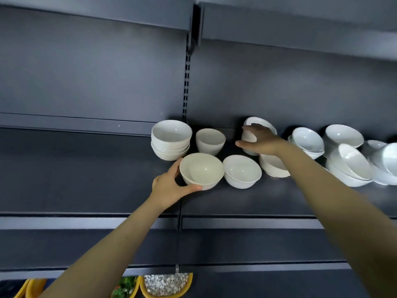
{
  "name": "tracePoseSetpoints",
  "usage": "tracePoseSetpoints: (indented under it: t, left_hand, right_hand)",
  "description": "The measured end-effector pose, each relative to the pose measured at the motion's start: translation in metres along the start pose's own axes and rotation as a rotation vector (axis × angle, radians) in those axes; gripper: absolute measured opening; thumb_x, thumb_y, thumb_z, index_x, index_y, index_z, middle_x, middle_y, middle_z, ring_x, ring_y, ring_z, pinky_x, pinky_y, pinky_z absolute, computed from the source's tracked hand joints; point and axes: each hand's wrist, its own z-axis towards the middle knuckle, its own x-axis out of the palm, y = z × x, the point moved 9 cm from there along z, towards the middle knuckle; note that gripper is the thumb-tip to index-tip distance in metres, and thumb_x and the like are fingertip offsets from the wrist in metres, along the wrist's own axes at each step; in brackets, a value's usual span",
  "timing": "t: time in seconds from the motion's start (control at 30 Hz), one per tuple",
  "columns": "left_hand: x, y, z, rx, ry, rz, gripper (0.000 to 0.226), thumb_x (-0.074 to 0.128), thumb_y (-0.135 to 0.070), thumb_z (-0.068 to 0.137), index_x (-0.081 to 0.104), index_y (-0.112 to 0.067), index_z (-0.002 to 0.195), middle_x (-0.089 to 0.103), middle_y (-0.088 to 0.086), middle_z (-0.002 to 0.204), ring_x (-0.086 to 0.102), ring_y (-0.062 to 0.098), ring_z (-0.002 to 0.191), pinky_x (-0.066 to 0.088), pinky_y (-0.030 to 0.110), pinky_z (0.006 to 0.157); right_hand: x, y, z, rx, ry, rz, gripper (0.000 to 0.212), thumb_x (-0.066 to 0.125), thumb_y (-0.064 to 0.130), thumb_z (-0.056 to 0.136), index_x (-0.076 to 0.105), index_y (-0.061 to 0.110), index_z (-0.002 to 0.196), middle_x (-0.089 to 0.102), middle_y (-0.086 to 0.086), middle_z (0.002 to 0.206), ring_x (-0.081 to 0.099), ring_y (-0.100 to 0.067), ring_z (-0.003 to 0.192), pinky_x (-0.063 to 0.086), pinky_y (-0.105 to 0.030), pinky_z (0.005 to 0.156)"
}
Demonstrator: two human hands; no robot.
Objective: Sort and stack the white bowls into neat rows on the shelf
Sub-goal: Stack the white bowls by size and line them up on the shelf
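Observation:
My left hand (169,188) grips a cream-white bowl (202,171) from its left side, thumb under the front wall, on the dark shelf (86,179). Behind it stands a stack of white bowls (170,139), with a small deep bowl (210,141) to its right. A single white bowl (241,171) sits just right of the held one. My right hand (258,139) reaches to the back and its fingers wrap the tilted bowls (250,134) leaning against the back panel. Another bowl (274,166) lies under my right forearm.
Leaning, untidy piles of white bowls (348,155) crowd the shelf's right end. A slotted upright (186,82) divides the back panel. An upper shelf (96,16) hangs overhead. Below, yellow trays (165,286) hold gravel-like bits and greens.

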Motion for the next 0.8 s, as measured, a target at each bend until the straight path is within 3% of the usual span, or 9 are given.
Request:
tracePoseSetpoints:
  t: [0.13,0.23,0.37,0.47,0.63,0.7,0.8]
  left_hand:
    - [0.009,-0.003,0.004,-0.036,-0.049,0.069,0.102,0.066,-0.082,0.049,0.028,-0.055,0.141,0.057,-0.027,0.127,0.043,0.004,0.131,0.018,0.035,0.118]
    - [0.014,-0.002,0.007,-0.051,-0.063,0.122,0.103,0.06,-0.085,0.05,0.024,-0.056,0.141,0.056,-0.026,0.131,0.039,0.006,0.134,0.01,0.03,0.112]
    - [0.015,-0.005,0.007,-0.035,-0.076,0.157,0.1,0.058,-0.086,0.051,0.024,-0.058,0.141,0.056,-0.03,0.129,0.041,0.002,0.132,0.013,0.032,0.115]
    - [0.016,-0.01,0.006,-0.023,-0.084,0.163,0.094,0.06,-0.084,0.051,0.026,-0.063,0.136,0.054,-0.04,0.117,0.045,-0.001,0.127,0.016,0.03,0.115]
    - [0.017,-0.016,0.003,0.004,-0.086,0.169,0.082,0.062,-0.081,0.054,0.022,-0.074,0.125,0.051,-0.049,0.106,0.047,-0.006,0.121,0.025,0.036,0.116]
    - [0.017,-0.015,0.003,-0.003,-0.09,0.165,0.083,0.063,-0.08,0.054,0.023,-0.073,0.127,0.054,-0.043,0.112,0.046,-0.006,0.121,0.028,0.037,0.116]
    - [0.017,-0.012,0.003,-0.013,-0.097,0.167,0.086,0.063,-0.081,0.054,0.024,-0.07,0.13,0.058,-0.032,0.12,0.048,-0.002,0.125,0.027,0.036,0.116]
  right_hand:
    - [0.005,-0.058,-0.017,0.066,0.045,-0.069,0.091,0.053,0.072,0.081,0.018,0.029,0.154,0.019,-0.003,0.161,0.017,-0.027,0.147,0.02,-0.041,0.118]
    - [0.009,-0.086,-0.024,0.095,0.078,-0.095,0.109,0.046,0.089,0.065,0.018,0.032,0.153,0.026,-0.003,0.158,0.024,-0.029,0.144,0.026,-0.045,0.114]
    - [0.019,-0.108,-0.022,0.123,0.138,-0.021,0.118,0.048,0.092,0.054,0.014,0.036,0.152,0.023,0.0,0.159,0.02,-0.026,0.146,0.023,-0.045,0.117]
    - [0.028,-0.113,-0.013,0.096,0.163,0.06,0.133,0.05,0.1,0.039,0.019,0.034,0.151,0.03,0.002,0.156,0.03,-0.021,0.142,0.028,-0.043,0.114]
    - [0.031,-0.11,-0.017,0.091,0.192,-0.008,0.123,0.06,0.087,0.053,0.009,0.036,0.153,0.022,0.001,0.157,0.019,-0.025,0.145,0.023,-0.052,0.115]
    - [0.03,-0.112,-0.015,0.087,0.194,-0.001,0.128,0.057,0.089,0.044,0.011,0.037,0.152,0.022,0.001,0.156,0.02,-0.025,0.145,0.023,-0.052,0.115]
    - [0.033,-0.115,-0.013,0.084,0.211,0.051,0.121,0.064,0.082,0.052,0.014,0.036,0.152,0.021,0.001,0.155,0.021,-0.025,0.144,0.025,-0.047,0.115]
